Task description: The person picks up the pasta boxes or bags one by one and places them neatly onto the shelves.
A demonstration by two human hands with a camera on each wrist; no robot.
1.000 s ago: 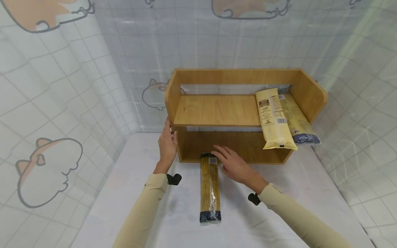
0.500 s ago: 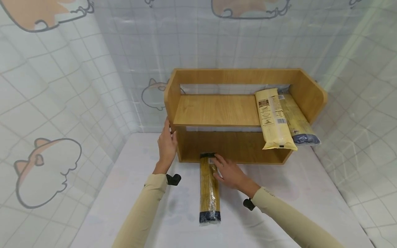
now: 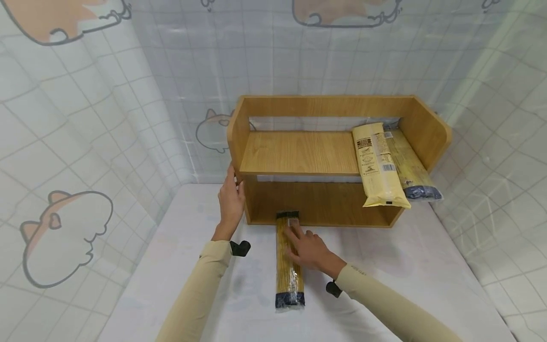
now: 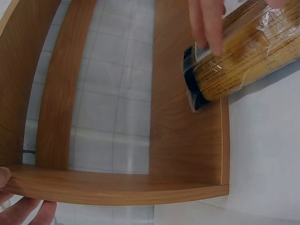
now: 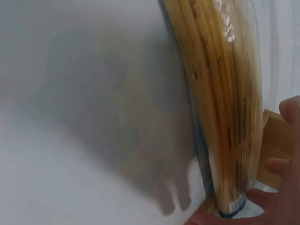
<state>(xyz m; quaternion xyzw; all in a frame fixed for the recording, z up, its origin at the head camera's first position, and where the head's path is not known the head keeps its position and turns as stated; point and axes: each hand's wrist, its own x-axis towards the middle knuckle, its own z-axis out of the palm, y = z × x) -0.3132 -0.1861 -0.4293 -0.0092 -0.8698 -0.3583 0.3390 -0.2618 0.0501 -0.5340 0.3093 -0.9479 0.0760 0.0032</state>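
A long clear pack of spaghetti (image 3: 283, 273) with dark ends lies on the table, its far end on the front edge of the wooden shelf (image 3: 299, 152). My right hand (image 3: 311, 249) reaches across the pack from the right, fingers spread over its upper half near the barcode label. In the right wrist view the fingers (image 5: 262, 199) are right by the pack's dark end. My left hand (image 3: 231, 202) grips the shelf's left side panel; the left wrist view has the thumb (image 4: 3, 177) on one face and fingertips (image 4: 23, 211) on the other.
On the upper board's right side lie a cream-yellow printed packet (image 3: 378, 164) and another spaghetti pack (image 3: 408, 161), both jutting past the front edge. A white cloth covers the table (image 3: 171, 285). Grid-patterned curtains (image 3: 85, 142) hang around the back and sides.
My right hand has moved left and slightly toward me, from beside the spaghetti pack to over it. The left hand, the shelf and the pack stay where they were.
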